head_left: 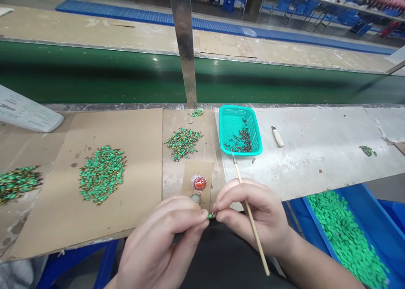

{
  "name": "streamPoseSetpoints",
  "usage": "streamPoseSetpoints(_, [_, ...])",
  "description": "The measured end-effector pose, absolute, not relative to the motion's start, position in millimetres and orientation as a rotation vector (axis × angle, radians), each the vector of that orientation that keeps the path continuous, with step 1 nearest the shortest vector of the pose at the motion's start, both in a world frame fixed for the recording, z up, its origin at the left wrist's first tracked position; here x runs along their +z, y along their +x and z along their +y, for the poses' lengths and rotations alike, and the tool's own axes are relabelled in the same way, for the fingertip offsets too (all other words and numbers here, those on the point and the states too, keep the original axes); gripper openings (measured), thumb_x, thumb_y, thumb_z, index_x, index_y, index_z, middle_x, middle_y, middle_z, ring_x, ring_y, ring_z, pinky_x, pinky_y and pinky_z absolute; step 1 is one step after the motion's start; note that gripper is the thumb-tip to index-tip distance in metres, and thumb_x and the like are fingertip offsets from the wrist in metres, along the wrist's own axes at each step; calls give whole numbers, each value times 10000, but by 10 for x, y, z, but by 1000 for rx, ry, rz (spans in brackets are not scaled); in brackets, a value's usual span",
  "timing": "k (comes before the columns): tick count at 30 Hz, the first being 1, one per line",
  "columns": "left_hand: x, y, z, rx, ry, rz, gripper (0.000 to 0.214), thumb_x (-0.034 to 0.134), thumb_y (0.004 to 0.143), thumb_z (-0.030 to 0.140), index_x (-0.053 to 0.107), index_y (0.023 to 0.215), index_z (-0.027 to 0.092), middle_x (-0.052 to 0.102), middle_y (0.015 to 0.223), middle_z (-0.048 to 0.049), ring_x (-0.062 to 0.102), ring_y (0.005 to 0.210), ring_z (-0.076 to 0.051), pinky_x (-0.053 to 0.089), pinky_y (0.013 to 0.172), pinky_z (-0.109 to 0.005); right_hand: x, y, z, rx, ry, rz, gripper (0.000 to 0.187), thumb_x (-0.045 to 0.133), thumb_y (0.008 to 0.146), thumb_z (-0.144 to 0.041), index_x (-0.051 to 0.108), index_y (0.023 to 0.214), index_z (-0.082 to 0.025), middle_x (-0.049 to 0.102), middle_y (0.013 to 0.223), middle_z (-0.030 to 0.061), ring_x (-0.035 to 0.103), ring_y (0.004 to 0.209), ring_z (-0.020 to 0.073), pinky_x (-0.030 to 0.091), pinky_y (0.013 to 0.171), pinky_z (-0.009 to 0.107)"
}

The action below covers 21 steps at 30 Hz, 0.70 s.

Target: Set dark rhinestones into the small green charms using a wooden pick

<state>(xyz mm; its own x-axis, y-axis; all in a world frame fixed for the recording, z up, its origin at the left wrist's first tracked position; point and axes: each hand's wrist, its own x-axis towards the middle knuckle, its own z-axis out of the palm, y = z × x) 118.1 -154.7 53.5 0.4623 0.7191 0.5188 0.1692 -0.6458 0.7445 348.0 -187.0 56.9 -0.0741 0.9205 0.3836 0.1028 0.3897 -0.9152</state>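
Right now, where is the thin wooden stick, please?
In the head view, the thin wooden stick lies in the right hand, its upper end just by the near edge of the teal plastic basket.

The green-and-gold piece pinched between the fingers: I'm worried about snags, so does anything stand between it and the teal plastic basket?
Yes. The right hand's fingers lie just above the green-and-gold piece, and the wooden stick they hold runs up to the near edge of the teal plastic basket. The left hand's fingers pinch from the far side.
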Motion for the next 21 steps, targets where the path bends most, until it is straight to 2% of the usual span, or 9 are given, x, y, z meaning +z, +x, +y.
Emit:
streamPoseSetpoints(5, [521, 1159, -1526, 1171, 2182, 752, 383, 681, 997, -76, 748, 1227, 223, 828, 982, -7, 826, 892, -127, 670, 852, -199, 499, 3563, -1908, 928, -1036, -1381, 123, 858, 1038, -132, 818, 1026, -248, 840, 930, 23, 796, 829, 177, 645, 758, 286])
streamPoseSetpoints(9, [455, 1133, -1515, 1190, 2201, 766, 388, 703, 992, -75, 764, 1239, 219, 851, 1014, -15, 839, 937, -128, 677, 924, -197, 450, 3629, -1944, 927, -1089, -1355, 150, 847, 1028, -145, 763, 958, -248, 801, 885, -2, 754, 778, 161, 602, 716, 270])
streamPoseSetpoints(12, [420, 1128, -1498, 1201, 2201, 771, 366, 711, 1003, -62, 771, 1222, 224, 865, 1026, -12, 847, 971, -128, 677, 971, -194, 452, 3631, -1949, 882, -1114, -1403, 157, 848, 1014, -142, 754, 936, -240, 791, 860, -7, 754, 758, 154, 606, 729, 266])
streamPoseSetpoints(17, [433, 1106, -1485, 1174, 2330, 719, 317, 695, 1045, -36, 784, 1211, 218, 887, 1035, -34, 869, 1007, -148, 691, 1015, -217, 524, 3529, -1918, 857, -1035, -1542, 131, 865, 995, -126, 814, 1080, -211, 829, 906, 23, 793, 794, 152, 647, 798, 246])
streamPoseSetpoints(21, [413, 1043, -1527, 1146, 2402, 700, 317, 688, 1066, -26, 788, 1246, 216, 892, 1058, -59, 878, 1022, -174, 715, 1008, -262, 553, 3451, -1892, 883, -971, -1563, 110, 864, 983, -115, 808, 1030, -197, 807, 884, 30, 783, 795, 156, 643, 780, 237])
